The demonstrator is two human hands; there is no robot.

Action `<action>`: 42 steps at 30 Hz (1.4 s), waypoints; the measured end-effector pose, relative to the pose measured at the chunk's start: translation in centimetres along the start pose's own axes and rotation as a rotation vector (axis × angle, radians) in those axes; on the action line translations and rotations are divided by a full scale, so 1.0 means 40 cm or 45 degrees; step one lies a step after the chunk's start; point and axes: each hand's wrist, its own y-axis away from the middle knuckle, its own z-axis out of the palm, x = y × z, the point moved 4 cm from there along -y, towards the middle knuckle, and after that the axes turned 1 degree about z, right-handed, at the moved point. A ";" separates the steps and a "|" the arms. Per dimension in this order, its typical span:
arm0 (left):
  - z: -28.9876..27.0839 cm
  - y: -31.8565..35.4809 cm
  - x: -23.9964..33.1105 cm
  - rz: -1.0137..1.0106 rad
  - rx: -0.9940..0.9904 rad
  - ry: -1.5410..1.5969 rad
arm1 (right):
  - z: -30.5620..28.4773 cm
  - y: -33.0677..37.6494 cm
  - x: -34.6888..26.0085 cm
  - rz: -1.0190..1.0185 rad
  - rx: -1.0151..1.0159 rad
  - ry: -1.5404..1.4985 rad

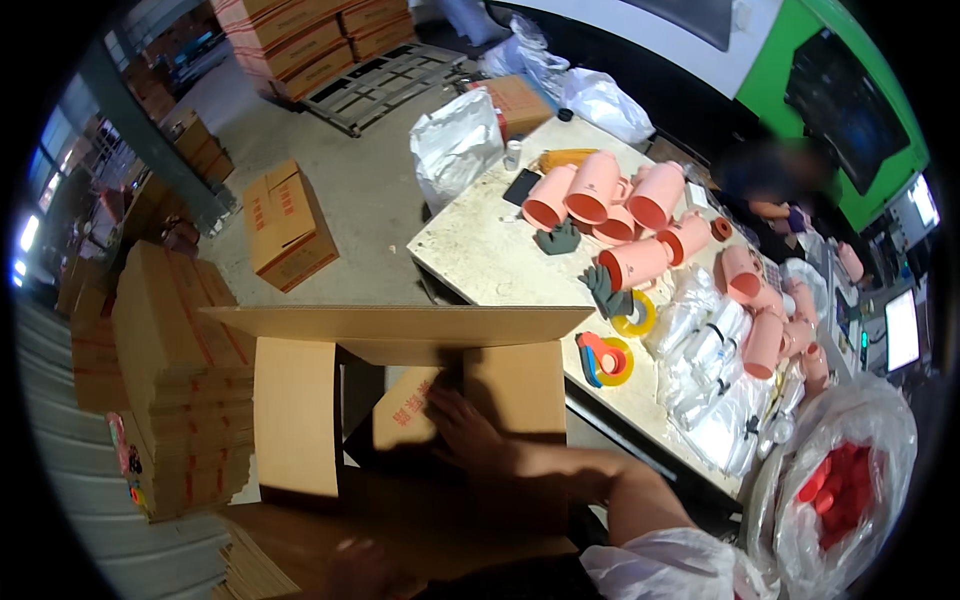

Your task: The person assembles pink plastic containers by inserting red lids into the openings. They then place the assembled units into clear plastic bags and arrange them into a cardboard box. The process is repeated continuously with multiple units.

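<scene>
A brown cardboard box [296, 420] stands before me with its flaps raised and spread. My right hand [465, 425] reaches in from the right, fingers stretched out, over a cardboard panel [400, 410] with red print inside the box. The fingertips lie at or against that panel; shadow hides the exact contact. At the lower edge my left hand [362, 568] is dim and blurred beside the box's near flap, so its fingers cannot be made out.
A worktable [480, 250] to the right bears pink jugs [597, 187], grey gloves [558, 238], a tape dispenser [604, 360] and clear plastic bags [705, 350]. Stacked flat cartons [185, 370] stand left, a closed carton [287, 225] ahead, a lined bin [840, 490] right. A co-worker [770, 185] is beyond.
</scene>
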 end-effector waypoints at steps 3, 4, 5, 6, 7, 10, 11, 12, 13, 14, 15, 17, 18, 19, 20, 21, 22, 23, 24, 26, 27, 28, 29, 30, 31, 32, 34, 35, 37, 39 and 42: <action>-0.038 -0.153 0.027 0.017 0.394 -0.047 | -0.260 -0.272 0.049 0.204 -0.266 -0.003; 0.001 -0.225 -0.001 -0.070 0.535 -0.097 | -0.308 -0.339 0.083 0.296 -0.366 -0.045; 0.073 -0.295 -0.021 -0.189 0.587 0.033 | -0.351 -0.363 0.138 0.269 -0.153 0.113; 0.121 -0.319 -0.007 -0.095 0.658 -0.016 | -0.364 -0.351 0.186 0.241 0.035 0.278; 0.145 -0.291 0.007 0.047 0.694 -0.201 | -0.338 -0.254 0.114 0.295 0.028 0.330; 0.095 -0.227 0.073 0.071 0.949 -0.094 | -0.238 0.018 0.005 0.252 -0.050 -0.187; 0.085 -0.232 0.075 -0.235 0.776 0.266 | -0.218 0.074 0.029 0.274 -0.176 -0.472; 0.136 -0.241 0.026 -0.147 0.619 0.044 | -0.210 0.127 0.128 0.547 -0.071 -0.399; 0.196 -0.227 -0.007 -0.265 0.517 0.007 | -0.214 0.165 0.235 0.799 0.020 -0.332; 0.226 -0.202 -0.020 -0.281 0.586 0.021 | -0.268 0.189 0.345 1.209 0.510 -0.748; 0.248 -0.184 -0.029 -0.294 0.662 0.039 | -0.289 0.229 0.464 1.248 0.642 -0.501; 0.271 -0.140 -0.058 -0.427 0.609 0.036 | -0.174 0.364 0.616 1.275 0.475 0.220; 0.281 -0.121 -0.070 -0.511 0.584 0.034 | -0.101 0.422 0.682 1.375 0.264 0.244; 0.284 -0.114 -0.066 -0.518 0.590 0.039 | -0.033 0.473 0.742 1.449 0.034 0.270; 0.279 -0.112 -0.065 -0.538 0.591 0.052 | 0.021 0.503 0.785 1.445 -0.263 0.324; 0.278 -0.119 -0.062 -0.557 0.592 0.066 | 0.037 0.526 0.832 1.299 -0.293 0.436; 0.314 -0.101 -0.072 -0.648 0.445 0.056 | 0.042 0.514 0.827 1.261 -0.190 0.391; 0.330 -0.096 -0.063 -0.676 0.384 0.091 | -0.003 0.482 0.813 1.241 -0.063 0.237; 0.329 -0.114 -0.059 -0.696 0.347 0.129 | -0.031 0.493 0.808 1.185 0.360 0.142; 0.280 -0.159 -0.041 -0.716 0.332 0.229 | -0.198 0.398 0.653 1.445 0.487 -0.541; 0.286 -0.145 -0.042 -0.708 0.365 0.228 | -0.272 0.329 0.538 1.250 0.543 -0.557; 0.293 -0.133 -0.047 -0.670 0.465 0.214 | -0.308 0.302 0.457 1.006 0.640 -0.736; 0.293 -0.118 -0.051 -0.654 0.518 0.226 | -0.352 0.254 0.341 0.936 0.564 -0.622; 0.291 -0.111 -0.056 -0.616 0.580 0.239 | -0.367 0.232 0.263 0.880 0.408 -0.822; 0.290 -0.105 -0.050 -0.580 0.651 0.248 | -0.357 0.196 0.173 0.832 0.305 -0.953; 0.280 -0.109 -0.045 -0.579 0.652 0.274 | -0.307 0.169 0.093 0.705 0.323 -1.055; 0.256 -0.107 -0.047 -0.583 0.657 0.314 | -0.240 0.057 -0.044 0.548 -0.154 -1.059; 0.265 -0.102 -0.059 -0.559 0.729 0.378 | -0.179 0.035 -0.076 0.507 -0.213 -1.000; 0.305 -0.094 -0.080 -0.521 0.867 0.512 | -0.052 0.063 -0.068 0.583 -0.291 -0.991; 0.295 -0.082 -0.095 -0.648 1.070 0.653 | -0.047 0.059 -0.066 0.531 -0.123 -1.166; 0.248 -0.074 -0.093 -0.791 1.210 1.691 | -0.056 0.081 -0.073 0.502 -0.141 -1.080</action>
